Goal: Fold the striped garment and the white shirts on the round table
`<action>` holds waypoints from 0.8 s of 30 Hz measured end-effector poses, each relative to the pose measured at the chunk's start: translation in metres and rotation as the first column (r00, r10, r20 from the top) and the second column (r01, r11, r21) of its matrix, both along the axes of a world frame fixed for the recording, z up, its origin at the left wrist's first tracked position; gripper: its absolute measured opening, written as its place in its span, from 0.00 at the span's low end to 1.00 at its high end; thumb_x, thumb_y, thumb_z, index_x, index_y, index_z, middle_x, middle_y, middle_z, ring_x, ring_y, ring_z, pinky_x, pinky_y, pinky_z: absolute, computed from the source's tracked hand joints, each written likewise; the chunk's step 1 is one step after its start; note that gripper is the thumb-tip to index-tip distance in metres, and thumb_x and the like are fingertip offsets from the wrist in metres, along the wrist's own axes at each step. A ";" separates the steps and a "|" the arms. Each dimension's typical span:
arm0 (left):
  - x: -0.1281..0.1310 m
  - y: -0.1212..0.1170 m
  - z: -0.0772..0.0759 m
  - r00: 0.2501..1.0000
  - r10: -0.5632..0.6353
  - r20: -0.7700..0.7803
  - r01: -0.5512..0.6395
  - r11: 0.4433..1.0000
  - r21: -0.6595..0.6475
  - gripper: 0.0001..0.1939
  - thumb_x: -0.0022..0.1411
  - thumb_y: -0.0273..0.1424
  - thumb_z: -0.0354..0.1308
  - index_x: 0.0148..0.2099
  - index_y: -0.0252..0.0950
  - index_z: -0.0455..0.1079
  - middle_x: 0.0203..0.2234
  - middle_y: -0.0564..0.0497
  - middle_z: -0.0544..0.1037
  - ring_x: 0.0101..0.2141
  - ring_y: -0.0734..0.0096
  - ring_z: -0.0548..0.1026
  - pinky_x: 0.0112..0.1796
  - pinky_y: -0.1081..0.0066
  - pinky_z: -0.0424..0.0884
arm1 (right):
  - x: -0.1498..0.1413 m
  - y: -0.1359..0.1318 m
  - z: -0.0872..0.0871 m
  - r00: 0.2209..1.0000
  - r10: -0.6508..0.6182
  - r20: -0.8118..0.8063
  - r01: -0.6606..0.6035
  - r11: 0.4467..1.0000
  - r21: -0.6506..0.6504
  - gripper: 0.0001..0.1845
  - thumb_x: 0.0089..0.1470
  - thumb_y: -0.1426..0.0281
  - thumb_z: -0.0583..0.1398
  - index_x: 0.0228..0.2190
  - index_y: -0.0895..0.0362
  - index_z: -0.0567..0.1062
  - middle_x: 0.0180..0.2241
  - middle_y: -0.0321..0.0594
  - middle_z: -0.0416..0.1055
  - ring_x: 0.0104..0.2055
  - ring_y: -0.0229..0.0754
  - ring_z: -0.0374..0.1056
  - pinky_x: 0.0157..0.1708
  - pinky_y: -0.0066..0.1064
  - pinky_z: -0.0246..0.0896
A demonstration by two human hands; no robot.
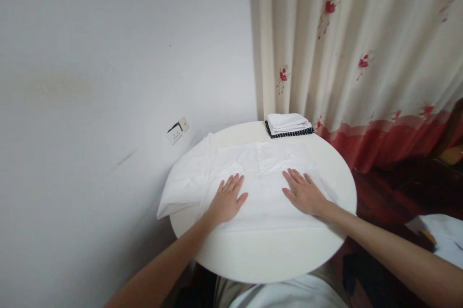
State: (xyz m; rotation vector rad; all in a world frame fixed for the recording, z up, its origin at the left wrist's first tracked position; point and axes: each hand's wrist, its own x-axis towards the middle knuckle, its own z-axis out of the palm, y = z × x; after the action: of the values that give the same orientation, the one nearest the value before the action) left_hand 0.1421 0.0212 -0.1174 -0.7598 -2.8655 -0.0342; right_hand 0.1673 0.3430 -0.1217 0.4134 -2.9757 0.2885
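Note:
A white shirt (260,202) lies spread and partly folded across a round white table (267,255). One sleeve (188,180) reaches out to the left and hangs a little over the table's edge. My left hand (227,199) rests flat on the left part of the cloth, fingers apart. On the right part, my right hand (304,192) lies flat too, with its fingers spread. Neither hand grips the fabric. Some creases show in the cloth just beyond my fingertips.
Folded white cloth (287,122) sits on a black patterned piece (294,133) at the table's back edge. A wall (126,57) with a socket (175,133) stands close on the left. A curtain (343,57) hangs behind. White fabric (441,235) lies low at the right.

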 end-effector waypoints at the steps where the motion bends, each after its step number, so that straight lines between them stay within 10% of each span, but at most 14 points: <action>1: 0.000 -0.011 0.000 1.000 0.015 -0.009 -0.015 1.000 -0.014 0.31 0.75 0.44 0.42 0.73 0.36 0.50 0.70 0.41 0.53 0.69 0.51 0.52 0.65 0.45 0.52 | -0.001 0.012 -0.002 1.000 -0.023 -0.009 0.023 1.000 0.017 0.37 0.68 0.52 0.43 0.69 0.60 0.54 0.71 0.52 0.46 0.73 0.54 0.42 0.68 0.56 0.40; 14: 0.030 -0.092 -0.002 0.990 0.092 -0.106 -0.091 0.996 0.016 0.29 0.74 0.40 0.41 0.72 0.35 0.55 0.68 0.37 0.60 0.68 0.47 0.56 0.61 0.39 0.57 | 0.006 0.120 -0.021 0.942 -0.235 -0.239 0.240 0.971 -0.008 0.31 0.69 0.60 0.40 0.64 0.61 0.64 0.68 0.56 0.56 0.70 0.57 0.49 0.62 0.61 0.52; 24: 0.062 -0.002 0.026 0.982 -0.186 0.034 0.182 0.978 0.101 0.30 0.74 0.39 0.45 0.74 0.43 0.47 0.70 0.46 0.56 0.70 0.59 0.50 0.66 0.49 0.51 | 0.059 0.011 0.003 0.976 0.109 -0.186 -0.125 0.989 -0.073 0.30 0.69 0.62 0.46 0.69 0.52 0.56 0.70 0.44 0.50 0.72 0.50 0.45 0.68 0.54 0.47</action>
State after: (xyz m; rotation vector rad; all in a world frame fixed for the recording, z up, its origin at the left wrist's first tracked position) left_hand 0.2038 0.0197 -0.0915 -1.0127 -2.7995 -0.2159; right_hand 0.2265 0.3540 -0.1187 0.5736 -2.7553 0.3664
